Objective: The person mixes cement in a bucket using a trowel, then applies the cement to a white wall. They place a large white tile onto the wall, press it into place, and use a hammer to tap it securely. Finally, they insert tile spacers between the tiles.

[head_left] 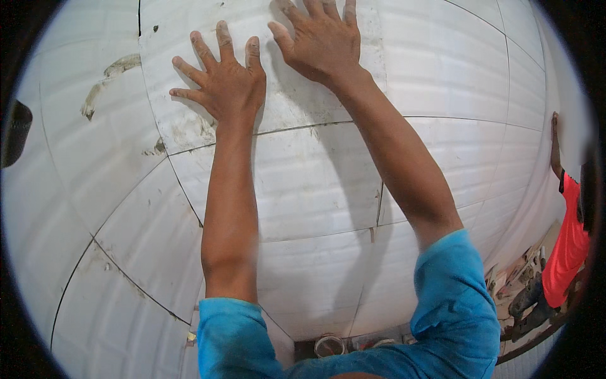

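Both my arms, in blue sleeves, reach up against a wall of large white tiles. My left hand [232,85] lies with its fingers spread on an upper wall tile [287,101], near a vertical joint to its left. Higher and to the right, my right hand [323,41] rests on the same tiled surface, fingers apart, their tips partly cut by the upper edge of the view. Neither hand holds anything. Grey smears of mortar [98,91] mark the tile to the left, and more lie near the joint below my left hand.
At the far right a person in a red shirt [564,243] has one arm raised to the wall. Clutter [521,278] lies on the floor beside that person. Below me stands a round bucket [329,345]. A dark object [17,134] shows at the left rim.
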Motion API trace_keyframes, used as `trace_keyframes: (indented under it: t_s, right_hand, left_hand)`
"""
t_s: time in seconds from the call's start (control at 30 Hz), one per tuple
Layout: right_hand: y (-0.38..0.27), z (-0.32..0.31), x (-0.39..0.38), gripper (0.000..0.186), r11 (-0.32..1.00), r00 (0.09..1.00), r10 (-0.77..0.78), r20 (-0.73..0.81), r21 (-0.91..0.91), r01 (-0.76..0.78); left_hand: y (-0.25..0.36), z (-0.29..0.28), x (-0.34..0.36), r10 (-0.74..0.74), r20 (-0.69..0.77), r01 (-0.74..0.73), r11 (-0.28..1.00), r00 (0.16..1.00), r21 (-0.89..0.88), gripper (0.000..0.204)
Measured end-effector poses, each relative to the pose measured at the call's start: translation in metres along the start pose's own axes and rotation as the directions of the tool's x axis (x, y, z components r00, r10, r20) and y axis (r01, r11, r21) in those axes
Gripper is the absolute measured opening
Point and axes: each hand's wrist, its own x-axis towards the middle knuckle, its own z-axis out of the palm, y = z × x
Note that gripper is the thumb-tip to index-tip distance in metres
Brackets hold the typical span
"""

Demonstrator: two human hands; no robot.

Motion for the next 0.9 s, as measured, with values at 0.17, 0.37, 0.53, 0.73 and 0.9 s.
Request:
trace_keyframes:
  t_s: [0.17, 0.37, 0.53, 0.73, 0.9]
  right_hand:
    - [-0.005, 0.005, 0.000, 0.060, 0.999, 1.000, -0.019, -0.022, 0.030, 0.019]
    - [0.000, 0.005, -0.002, 0.061, 0.993, 0.999, 0.028, 0.029, 0.109, -0.031]
    - [0.014, 0.012, -0.008, 0.052, 1.000, 0.897, -0.008, -0.443, -0.018, 0.000]
    - [0.017, 0.000, -0.005, 0.060, 0.998, 0.994, 0.059, -0.090, -0.004, -0.059]
    - [0.019, -0.013, 0.003, 0.065, 0.991, 0.982, 0.001, -0.191, 0.128, 0.024]
  left_hand:
    - [-0.003, 0.003, 0.000, -0.013, -0.013, 0.014, 0.994, 1.000, 0.104, 0.065]
    - [-0.001, 0.012, 0.006, -0.011, -0.021, 0.014, 0.988, 1.000, 0.154, 0.061]
    - [0.010, 0.022, 0.032, 0.194, -0.063, -0.171, 0.950, 0.979, 0.263, 0.056]
    - [0.013, 0.023, 0.033, 0.153, -0.040, -0.142, 0.969, 0.987, 0.200, 0.055]
    - [0.014, 0.022, 0.035, 0.167, 0.025, -0.164, 0.920, 0.986, 0.355, 0.055]
